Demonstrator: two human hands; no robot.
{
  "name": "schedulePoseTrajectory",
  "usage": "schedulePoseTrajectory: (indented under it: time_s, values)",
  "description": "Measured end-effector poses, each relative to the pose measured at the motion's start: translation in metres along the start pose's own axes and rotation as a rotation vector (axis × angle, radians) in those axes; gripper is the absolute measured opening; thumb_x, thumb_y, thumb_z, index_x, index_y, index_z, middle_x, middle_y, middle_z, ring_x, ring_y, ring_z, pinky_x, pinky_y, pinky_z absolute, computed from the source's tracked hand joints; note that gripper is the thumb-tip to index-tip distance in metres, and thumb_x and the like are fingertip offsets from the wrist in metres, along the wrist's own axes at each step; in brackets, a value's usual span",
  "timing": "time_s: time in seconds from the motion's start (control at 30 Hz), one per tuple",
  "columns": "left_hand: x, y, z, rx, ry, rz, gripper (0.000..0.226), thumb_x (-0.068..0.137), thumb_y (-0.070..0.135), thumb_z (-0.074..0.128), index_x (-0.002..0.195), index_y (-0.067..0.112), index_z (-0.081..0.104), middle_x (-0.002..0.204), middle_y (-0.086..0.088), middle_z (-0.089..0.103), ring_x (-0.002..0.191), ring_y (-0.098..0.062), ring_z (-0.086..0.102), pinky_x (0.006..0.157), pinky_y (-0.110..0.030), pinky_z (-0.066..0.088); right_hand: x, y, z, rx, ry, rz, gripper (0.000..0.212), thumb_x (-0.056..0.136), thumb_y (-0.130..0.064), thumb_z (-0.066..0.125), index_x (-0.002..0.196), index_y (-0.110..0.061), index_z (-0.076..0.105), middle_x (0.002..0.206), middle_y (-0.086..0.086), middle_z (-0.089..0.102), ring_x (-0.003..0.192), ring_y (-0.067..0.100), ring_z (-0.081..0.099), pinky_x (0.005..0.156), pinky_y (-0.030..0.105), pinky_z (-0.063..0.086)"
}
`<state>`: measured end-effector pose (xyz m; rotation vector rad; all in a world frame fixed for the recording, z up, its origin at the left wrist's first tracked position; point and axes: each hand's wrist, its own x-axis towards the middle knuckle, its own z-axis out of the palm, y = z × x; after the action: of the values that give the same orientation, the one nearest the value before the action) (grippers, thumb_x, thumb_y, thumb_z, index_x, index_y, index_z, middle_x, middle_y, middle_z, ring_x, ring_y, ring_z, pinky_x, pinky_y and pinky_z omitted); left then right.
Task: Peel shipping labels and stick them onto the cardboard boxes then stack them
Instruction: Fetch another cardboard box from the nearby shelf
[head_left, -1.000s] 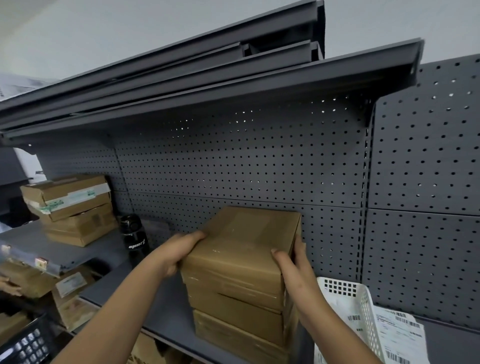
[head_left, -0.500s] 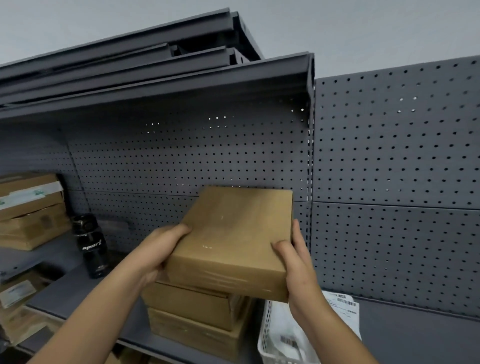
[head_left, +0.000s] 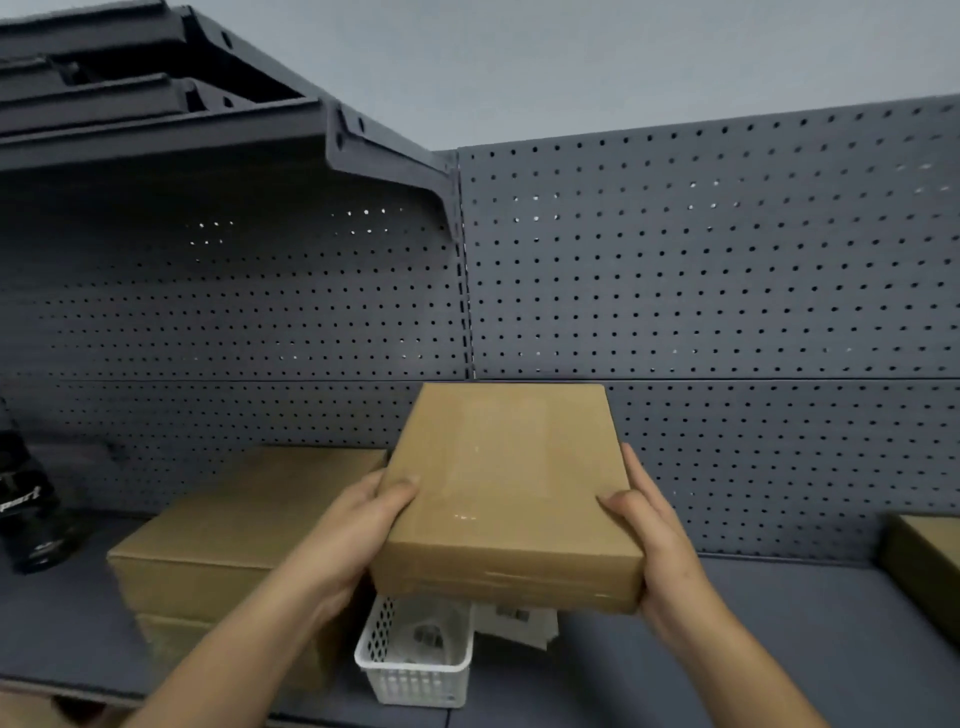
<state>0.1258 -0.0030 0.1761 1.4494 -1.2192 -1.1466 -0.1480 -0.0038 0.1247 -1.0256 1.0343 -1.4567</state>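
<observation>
Bare skin is pressing on cardboard at both sides: the left hand (head_left: 363, 525) is clasping the left edge of a plain brown flat cardboard box (head_left: 506, 488), thumb lying over the top face and fingers hidden beneath; the right hand (head_left: 652, 545) is gripping the right edge likewise, thumb on top near the front corner; the box is hanging in the air between them, roughly level, carrying no label on the faces that are showing. Directly under it a small white perforated plastic basket (head_left: 415, 670) is sitting on the grey metal shelf (head_left: 753, 649), with white printed shipping labels (head_left: 517, 621) lying partly in it and just beside it, their print too blurred to read; to the left a stack of two brown cardboard boxes (head_left: 228, 551) is standing on the same shelf, near the left forearm; further left a black bottle (head_left: 28, 514) is standing at the frame edge; at the far right another brown box (head_left: 924, 566) is peeking in; a grey pegboard back panel (head_left: 701, 270) is rising behind everything. Judging by this, the step in hand is fetching an unlabelled box; the next move is probably calling for setting it down flat on bare shelf to the right of the basket, freeing one hand to peel a label and press it smoothly onto the top face.
</observation>
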Motion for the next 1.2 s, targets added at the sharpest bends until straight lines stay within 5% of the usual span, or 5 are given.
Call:
schedulePoseTrajectory:
  time_s: [0.2, 0.67, 0.9, 1.07, 1.2]
  values:
    - [-0.007, -0.019, 0.078, -0.066, -0.070, -0.009, 0.033, 0.103, 0.041, 0.059, 0.132, 0.026, 0.062, 0.117, 0.006, 0.074, 0.109, -0.014, 0.070, 0.085, -0.027, 0.053, -0.005, -0.001, -0.077, 0.015, 0.071, 0.026, 0.054, 0.098, -0.014, 0.054, 0.142, -0.045, 0.054, 0.115, -0.019, 0.076, 0.103, 0.016, 0.072, 0.075, 0.033, 0.055]
    - [-0.013, -0.084, 0.218, -0.087, -0.122, -0.060, 0.021, 0.104, 0.030, 0.060, 0.122, 0.024, 0.068, 0.112, 0.008, 0.080, 0.109, -0.013, 0.074, 0.106, -0.040, 0.054, -0.018, 0.024, -0.222, -0.055, 0.199, 0.090, 0.046, 0.098, -0.011, 0.056, 0.136, -0.036, 0.059, 0.121, -0.004, 0.075, 0.110, 0.028, 0.070, 0.089, 0.042, 0.050]
    - [-0.015, -0.096, 0.252, -0.039, -0.089, -0.081, 0.018, 0.104, 0.025, 0.058, 0.114, 0.020, 0.072, 0.103, 0.008, 0.082, 0.099, -0.010, 0.076, 0.086, -0.028, 0.057, -0.019, 0.040, -0.254, -0.029, 0.191, 0.111, 0.050, 0.095, -0.011, 0.061, 0.141, -0.030, 0.053, 0.134, -0.005, 0.065, 0.119, 0.025, 0.064, 0.088, 0.039, 0.050]
    - [-0.009, -0.101, 0.259, -0.004, -0.064, -0.098, 0.019, 0.103, 0.025, 0.059, 0.116, 0.020, 0.072, 0.105, 0.005, 0.081, 0.098, -0.011, 0.075, 0.080, -0.026, 0.056, -0.018, 0.053, -0.264, -0.055, 0.167, 0.127, 0.062, 0.086, -0.017, 0.069, 0.145, -0.028, 0.053, 0.139, -0.004, 0.063, 0.125, 0.023, 0.061, 0.113, 0.050, 0.043]
    - [-0.005, -0.105, 0.260, 0.006, -0.068, -0.125, 0.018, 0.104, 0.022, 0.057, 0.113, 0.018, 0.072, 0.103, 0.003, 0.081, 0.096, -0.012, 0.075, 0.073, -0.024, 0.054, -0.016, 0.062, -0.267, -0.075, 0.150, 0.148, 0.054, 0.095, -0.010, 0.062, 0.145, -0.029, 0.052, 0.133, -0.008, 0.066, 0.123, 0.022, 0.062, 0.113, 0.051, 0.043]
